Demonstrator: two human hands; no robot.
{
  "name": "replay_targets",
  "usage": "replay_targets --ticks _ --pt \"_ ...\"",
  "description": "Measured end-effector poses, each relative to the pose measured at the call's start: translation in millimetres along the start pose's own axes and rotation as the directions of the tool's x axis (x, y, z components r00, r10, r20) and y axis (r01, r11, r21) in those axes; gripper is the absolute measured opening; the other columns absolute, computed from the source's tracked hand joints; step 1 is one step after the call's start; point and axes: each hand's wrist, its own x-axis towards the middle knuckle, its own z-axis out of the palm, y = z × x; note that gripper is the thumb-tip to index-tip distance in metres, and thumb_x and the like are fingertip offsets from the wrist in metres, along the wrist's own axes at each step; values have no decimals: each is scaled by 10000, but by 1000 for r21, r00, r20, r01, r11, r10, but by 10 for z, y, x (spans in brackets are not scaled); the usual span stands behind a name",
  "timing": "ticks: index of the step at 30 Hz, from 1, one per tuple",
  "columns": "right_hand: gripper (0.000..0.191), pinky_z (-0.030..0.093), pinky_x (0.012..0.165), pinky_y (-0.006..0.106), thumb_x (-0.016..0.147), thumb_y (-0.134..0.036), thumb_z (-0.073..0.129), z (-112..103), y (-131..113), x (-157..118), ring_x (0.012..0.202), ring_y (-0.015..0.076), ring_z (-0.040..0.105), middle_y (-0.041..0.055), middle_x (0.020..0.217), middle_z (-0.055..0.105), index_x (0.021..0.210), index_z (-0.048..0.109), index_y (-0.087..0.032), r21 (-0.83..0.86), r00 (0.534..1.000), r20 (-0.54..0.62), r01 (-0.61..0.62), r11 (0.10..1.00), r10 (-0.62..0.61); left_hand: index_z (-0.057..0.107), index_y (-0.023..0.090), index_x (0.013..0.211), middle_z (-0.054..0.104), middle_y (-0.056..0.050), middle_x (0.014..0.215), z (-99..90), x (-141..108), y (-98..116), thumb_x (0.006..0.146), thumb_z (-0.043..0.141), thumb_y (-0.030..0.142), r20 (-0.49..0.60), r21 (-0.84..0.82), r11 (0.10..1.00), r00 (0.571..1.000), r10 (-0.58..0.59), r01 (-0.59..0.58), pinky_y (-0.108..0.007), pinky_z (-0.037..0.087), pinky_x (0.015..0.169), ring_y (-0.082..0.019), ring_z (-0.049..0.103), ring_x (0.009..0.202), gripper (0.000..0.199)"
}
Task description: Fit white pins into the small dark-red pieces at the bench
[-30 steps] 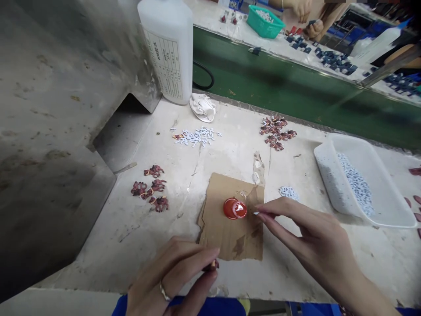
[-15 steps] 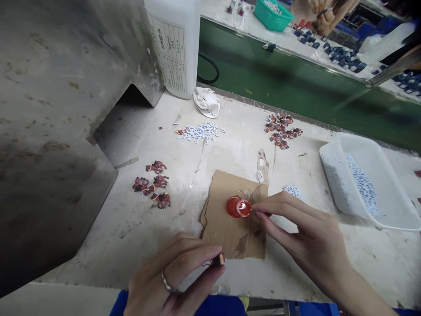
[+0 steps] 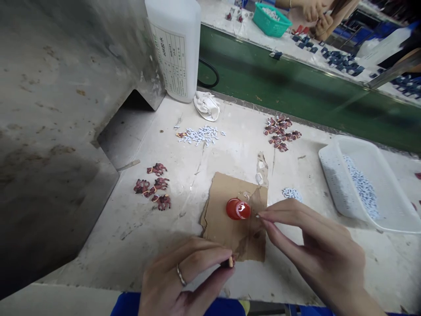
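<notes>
My left hand point(image 3: 184, 281), with a ring on one finger, pinches a small dark-red figure piece point(image 3: 229, 262) between thumb and fingertips near the table's front edge. My right hand point(image 3: 312, 245) pinches a tiny white part point(image 3: 257, 215) just right of a red cap point(image 3: 238, 209). The cap stands on a torn piece of brown cardboard point(image 3: 230, 232). A small heap of white parts point(image 3: 291, 193) lies just beyond my right hand.
Dark-red figures lie in groups at left point(image 3: 153, 186) and far right point(image 3: 281, 131). White parts point(image 3: 199, 134), a crumpled white glove point(image 3: 207, 105) and a large white bottle point(image 3: 174, 44) stand behind. A white tray point(image 3: 368, 184) is at right. Beyond a green conveyor point(image 3: 296, 92), another person's hands point(image 3: 315, 13) work.
My right hand drew the white part back a little from the red cap. My left hand shifted slightly right with its piece. The view tilted a bit.
</notes>
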Motion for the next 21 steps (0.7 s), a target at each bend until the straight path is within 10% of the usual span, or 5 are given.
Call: replay_targets --ticks 9,21 --pt "319 756 692 269 862 -86 762 102 -272 -163 870 221 880 -10 967 894 1038 793 -351 358 990 109 -120 926 86 723 234 1178 853 49 1065 83 35 44 1012 762 178 37 -59 998 999 -2 4 -98 664 928 -78 829 984 180" --pt "283 730 734 197 869 -84 802 167 -236 -135 824 179 870 -6 963 890 1022 794 -322 406 986 159 -118 906 57 722 220 1180 835 45 1054 89 3 62 1001 751 113 24 -60 998 999 -25 26 -79 637 956 -56 809 976 210"
